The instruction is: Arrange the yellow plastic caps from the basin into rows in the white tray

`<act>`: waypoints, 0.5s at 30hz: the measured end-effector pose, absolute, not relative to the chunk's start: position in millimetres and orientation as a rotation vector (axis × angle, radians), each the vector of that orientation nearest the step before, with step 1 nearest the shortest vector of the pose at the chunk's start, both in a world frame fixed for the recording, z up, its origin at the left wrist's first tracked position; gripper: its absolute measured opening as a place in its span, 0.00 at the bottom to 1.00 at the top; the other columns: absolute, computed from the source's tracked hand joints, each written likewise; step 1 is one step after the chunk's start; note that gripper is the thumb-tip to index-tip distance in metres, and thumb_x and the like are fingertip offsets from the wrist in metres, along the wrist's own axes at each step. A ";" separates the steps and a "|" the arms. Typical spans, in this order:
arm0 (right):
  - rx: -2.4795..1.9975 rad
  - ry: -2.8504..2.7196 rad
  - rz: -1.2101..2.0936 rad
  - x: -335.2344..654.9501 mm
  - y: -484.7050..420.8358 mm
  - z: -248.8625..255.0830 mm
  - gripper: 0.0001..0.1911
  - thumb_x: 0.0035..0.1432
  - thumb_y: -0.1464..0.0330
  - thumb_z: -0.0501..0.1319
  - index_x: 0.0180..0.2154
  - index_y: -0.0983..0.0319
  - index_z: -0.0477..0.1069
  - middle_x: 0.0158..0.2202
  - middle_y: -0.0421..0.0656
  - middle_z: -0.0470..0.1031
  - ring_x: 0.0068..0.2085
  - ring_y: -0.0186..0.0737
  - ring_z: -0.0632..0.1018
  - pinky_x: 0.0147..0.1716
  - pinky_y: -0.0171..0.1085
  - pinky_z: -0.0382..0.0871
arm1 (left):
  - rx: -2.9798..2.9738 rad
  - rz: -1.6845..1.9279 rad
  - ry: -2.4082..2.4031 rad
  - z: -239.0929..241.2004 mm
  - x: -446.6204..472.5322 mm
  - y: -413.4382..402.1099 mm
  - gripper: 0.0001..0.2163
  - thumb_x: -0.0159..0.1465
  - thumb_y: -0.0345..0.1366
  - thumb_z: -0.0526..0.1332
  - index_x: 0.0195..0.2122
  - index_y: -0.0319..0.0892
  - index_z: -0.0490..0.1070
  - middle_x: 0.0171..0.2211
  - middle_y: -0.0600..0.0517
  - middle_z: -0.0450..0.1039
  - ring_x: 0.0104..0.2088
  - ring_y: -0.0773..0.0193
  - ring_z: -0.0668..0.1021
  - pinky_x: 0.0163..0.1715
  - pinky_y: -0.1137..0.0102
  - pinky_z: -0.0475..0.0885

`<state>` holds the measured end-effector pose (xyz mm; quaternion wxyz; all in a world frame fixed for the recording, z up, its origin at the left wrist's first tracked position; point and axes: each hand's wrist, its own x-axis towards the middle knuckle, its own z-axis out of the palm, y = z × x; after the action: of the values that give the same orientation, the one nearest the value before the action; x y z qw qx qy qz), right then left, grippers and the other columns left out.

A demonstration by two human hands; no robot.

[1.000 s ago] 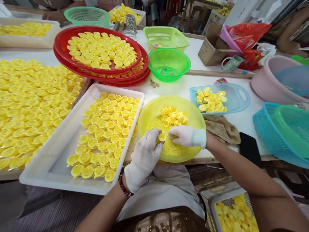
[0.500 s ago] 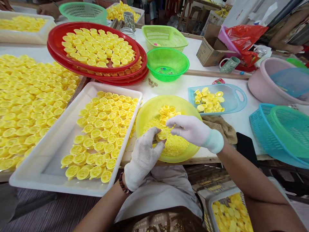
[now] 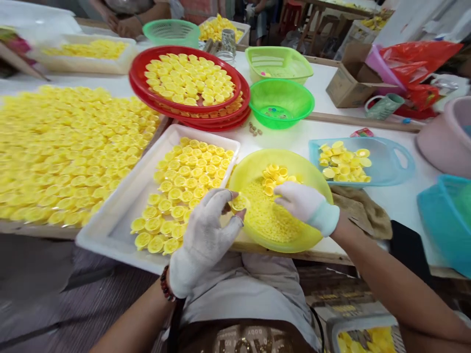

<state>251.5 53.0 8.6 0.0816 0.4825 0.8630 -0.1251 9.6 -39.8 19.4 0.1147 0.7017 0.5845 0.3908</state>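
Observation:
In a white glove with bare fingertips, my left hand (image 3: 206, 235) pinches a small yellow plastic cup (image 3: 240, 202) by its sides at the left rim of a yellow basin (image 3: 235, 171). Small pale yellow pellets (image 3: 272, 228) cover the basin's bottom, and a heap of yellow cups (image 3: 272, 177) lies at its back. Over the basin, close to that heap, hovers my right hand (image 3: 303, 203), also gloved in white. Its fingers are bent and drawn together; whether anything is between them is hidden.
Left of the basin a white tray (image 3: 110, 235) holds rows of filled yellow cups. Stacked red trays (image 3: 138, 90) and a green bowl (image 3: 281, 100) stand behind. On the right are a blue scoop tray (image 3: 386, 166) with yellow pieces, a brown cloth (image 3: 368, 211) and a blue basket (image 3: 441, 211).
My left hand has moved left with the cup, towards the white tray. The right hand has lowered towards the pellets and its fingers have curled in. The view has turned left.

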 end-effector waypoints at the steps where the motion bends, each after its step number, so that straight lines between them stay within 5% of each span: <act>1: 1.485 2.580 -0.290 247.7 58.1 7.2 0.13 0.70 0.64 0.54 0.46 0.62 0.74 0.46 0.49 0.78 0.46 0.47 0.78 0.40 0.38 0.65 | 2.051 1.135 1.804 22.9 -7.4 -39.2 0.09 0.62 0.34 0.65 0.44 0.41 0.72 0.38 0.51 0.76 0.35 0.63 0.78 0.39 0.67 0.75; 8: 1.488 2.394 -0.115 216.0 79.7 -9.9 0.14 0.70 0.64 0.51 0.44 0.62 0.73 0.41 0.51 0.80 0.39 0.49 0.80 0.35 0.41 0.65 | 1.983 0.532 2.590 27.3 -137.7 -26.0 0.10 0.63 0.38 0.59 0.42 0.41 0.74 0.35 0.48 0.76 0.34 0.59 0.77 0.36 0.66 0.69; 15: 1.513 2.353 -0.057 212.9 74.4 -6.0 0.15 0.71 0.67 0.49 0.40 0.62 0.74 0.38 0.50 0.80 0.37 0.48 0.80 0.33 0.39 0.61 | 1.821 0.006 2.621 -0.2 -166.3 -3.3 0.07 0.62 0.35 0.56 0.35 0.40 0.73 0.31 0.44 0.76 0.32 0.55 0.77 0.31 0.66 0.64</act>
<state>212.9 74.4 -6.0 0.1709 0.5328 0.8286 -0.0200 -166.3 -3.3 -0.2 -0.0248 0.5704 0.8210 0.0019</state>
